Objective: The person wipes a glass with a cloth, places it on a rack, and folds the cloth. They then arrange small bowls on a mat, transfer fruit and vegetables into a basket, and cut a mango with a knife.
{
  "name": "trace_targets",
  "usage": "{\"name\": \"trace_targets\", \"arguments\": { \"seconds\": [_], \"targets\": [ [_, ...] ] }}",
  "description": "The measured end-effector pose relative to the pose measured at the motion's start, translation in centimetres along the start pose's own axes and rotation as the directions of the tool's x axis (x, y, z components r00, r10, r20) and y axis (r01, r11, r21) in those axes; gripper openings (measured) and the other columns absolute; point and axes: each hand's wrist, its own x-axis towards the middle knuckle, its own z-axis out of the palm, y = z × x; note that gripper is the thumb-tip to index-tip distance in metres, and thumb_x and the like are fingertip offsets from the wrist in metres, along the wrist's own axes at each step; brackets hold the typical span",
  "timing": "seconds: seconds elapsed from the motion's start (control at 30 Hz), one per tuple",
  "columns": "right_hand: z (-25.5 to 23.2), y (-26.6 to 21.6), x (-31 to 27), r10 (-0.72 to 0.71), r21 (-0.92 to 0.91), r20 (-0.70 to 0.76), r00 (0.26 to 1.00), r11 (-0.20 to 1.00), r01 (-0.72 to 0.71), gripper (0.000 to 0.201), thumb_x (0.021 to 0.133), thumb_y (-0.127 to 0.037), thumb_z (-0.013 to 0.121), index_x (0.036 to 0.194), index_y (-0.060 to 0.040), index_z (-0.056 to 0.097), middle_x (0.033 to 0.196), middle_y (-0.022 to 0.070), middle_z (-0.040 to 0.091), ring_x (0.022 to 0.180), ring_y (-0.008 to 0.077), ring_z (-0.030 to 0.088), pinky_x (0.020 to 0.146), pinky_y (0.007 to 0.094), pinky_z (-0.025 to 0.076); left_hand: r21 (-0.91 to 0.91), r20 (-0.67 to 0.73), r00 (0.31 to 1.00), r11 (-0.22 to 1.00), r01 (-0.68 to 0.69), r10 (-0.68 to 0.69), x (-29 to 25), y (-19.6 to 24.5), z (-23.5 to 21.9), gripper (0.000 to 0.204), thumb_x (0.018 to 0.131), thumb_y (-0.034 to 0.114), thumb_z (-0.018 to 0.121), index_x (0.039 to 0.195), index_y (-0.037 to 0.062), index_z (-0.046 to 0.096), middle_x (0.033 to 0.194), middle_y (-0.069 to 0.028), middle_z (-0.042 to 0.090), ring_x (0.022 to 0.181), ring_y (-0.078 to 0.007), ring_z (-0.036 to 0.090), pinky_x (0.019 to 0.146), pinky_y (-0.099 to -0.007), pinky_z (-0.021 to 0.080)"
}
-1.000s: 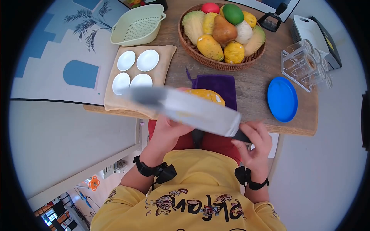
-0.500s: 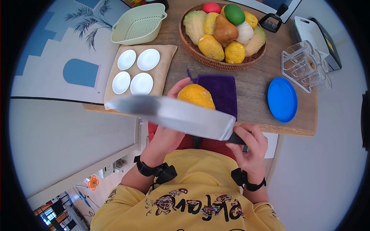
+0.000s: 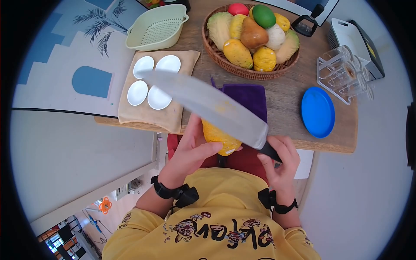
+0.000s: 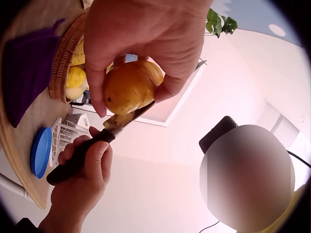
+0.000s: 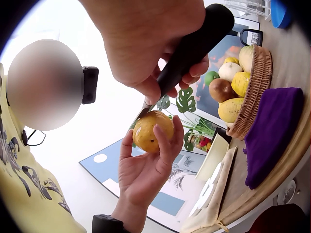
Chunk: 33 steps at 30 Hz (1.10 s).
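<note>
In the head view my left hand (image 3: 188, 149) grips a rounded yellow fruit (image 3: 219, 138), thumb across its near side and fingers around the far side. My right hand (image 3: 284, 162) holds a large kitchen knife (image 3: 216, 108) by its black handle. The broad blade slants up to the left, overlapping the fruit and covering its upper part. Both wrist views show the blade right at the fruit's surface, and dark spots mark the yellow skin (image 4: 127, 92). Yellow smears show on the blade. Fruit and knife are held up in front of the table edge.
A purple cloth pouch (image 3: 249, 97) lies on the table behind the blade. Farther back stands a wicker basket (image 3: 242, 73) of fruit. White dishes (image 3: 138, 93) sit on a beige mat at left, near a green colander (image 3: 158, 28). A blue plate (image 3: 317, 112) and glass rack (image 3: 333, 86) are at right.
The yellow fruit has come down and nearer the body, turned in the left hand, from behind the blade to below it. The knife tip has swung up over the white dishes.
</note>
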Motion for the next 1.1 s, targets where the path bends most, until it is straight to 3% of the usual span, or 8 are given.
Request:
{"name": "trace_targets", "arguments": {
  "seconds": [0.1,0.13,0.43,0.57,0.63,0.83,1.03,1.1],
  "targets": [
    [-0.3,-0.3,0.4,-0.092,-0.012,0.038,0.995,0.996,0.092,0.037,0.072,-0.018,0.083,0.102,-0.0016,0.07,0.092,0.0124,0.064,0.075,0.0282,0.065,0.063,0.0349,0.052,0.178,0.064,0.993,0.978,-0.108,0.098,0.8,-0.4,-0.7,0.088,0.087,0.0,0.067,0.157,0.0102,0.015,0.146,-0.0109,0.044,0.136,-0.0283,0.047,0.109,-0.0445,0.045],
    [-0.3,-0.3,0.2,-0.122,-0.003,0.073,0.99,0.992,0.123,0.037,0.071,-0.019,0.084,0.102,-0.0019,0.07,0.092,0.0116,0.064,0.074,0.0274,0.065,0.062,0.0344,0.051,0.207,0.027,0.99,0.968,-0.142,0.139,1.0,-0.8,-0.4,0.093,0.081,0.022,0.078,0.154,0.0062,0.022,0.146,-0.0174,0.045,0.133,-0.0371,0.05,0.11,-0.0506,0.043],
    [0.1,-0.7,-0.1,-0.107,-0.029,0.076,0.991,0.994,0.109,0.039,0.067,-0.018,0.085,0.101,-0.0053,0.071,0.09,0.0097,0.063,0.072,0.0255,0.063,0.06,0.0332,0.05,0.404,-0.051,0.976,0.898,-0.174,0.212,0.9,-2.0,-1.9,0.071,0.093,0.028,0.069,0.148,0.0069,0.031,0.144,-0.0231,0.047,0.127,-0.0357,0.056,0.105,-0.0478,0.049],
    [0.1,-1.4,-0.1,-0.184,-0.101,0.135,0.974,0.975,0.198,0.039,0.067,-0.019,0.085,0.1,-0.0055,0.072,0.089,0.0098,0.063,0.071,0.0259,0.063,0.06,0.0334,0.05,0.14,-0.166,0.986,0.99,0.002,0.022,0.9,-1.3,-1.4,0.07,0.095,0.03,0.067,0.149,0.0101,0.028,0.143,-0.0239,0.049,0.126,-0.0361,0.057,0.105,-0.0481,0.05],
    [0.3,-1.0,-0.2,-0.169,-0.094,0.097,0.981,0.979,0.178,0.038,0.067,-0.019,0.085,0.1,-0.0052,0.072,0.09,0.0098,0.063,0.071,0.0258,0.063,0.06,0.0336,0.051,0.392,-0.067,0.979,0.907,-0.152,0.192,0.9,-1.9,-2.0,0.07,0.095,0.032,0.067,0.15,0.0117,0.028,0.141,-0.0235,0.051,0.126,-0.0358,0.056,0.104,-0.0474,0.05],
    [0.3,-0.6,0.0,-0.067,-0.101,-0.027,0.997,0.993,0.064,0.035,0.071,-0.018,0.084,0.101,-0.0035,0.071,0.091,0.0102,0.063,0.072,0.0254,0.064,0.06,0.0337,0.051,0.291,-0.09,0.992,0.955,-0.056,0.085,0.0,-0.7,-1.1,0.072,0.081,-0.004,0.076,0.142,0.0055,0.04,0.136,-0.0082,0.054,0.127,-0.0191,0.054,0.106,-0.0358,0.045],
    [0.2,-0.6,-0.1,-0.169,-0.089,0.032,0.985,0.981,0.171,0.036,0.071,-0.016,0.084,0.101,-0.0026,0.07,0.092,0.0112,0.063,0.072,0.0261,0.064,0.059,0.033,0.051,0.449,0.01,0.998,0.892,-0.058,0.06,0.0,-1.4,-2.2,0.093,0.079,0.002,0.075,0.155,0.0045,0.022,0.14,-0.0144,0.05,0.132,-0.0314,0.052,0.108,-0.0484,0.047],
    [0.0,-0.6,0.0,-0.105,-0.112,-0.045,0.993,0.989,0.099,0.037,0.07,-0.016,0.084,0.102,-0.0024,0.07,0.091,0.0116,0.063,0.072,0.0265,0.064,0.06,0.0335,0.051,0.24,-0.026,0.995,0.967,-0.085,0.094,0.4,-0.3,0.7,0.106,0.08,0.007,0.078,0.159,0.0116,0.008,0.142,-0.0139,0.047,0.131,-0.0309,0.053,0.101,-0.0485,0.053]
  ]
}}
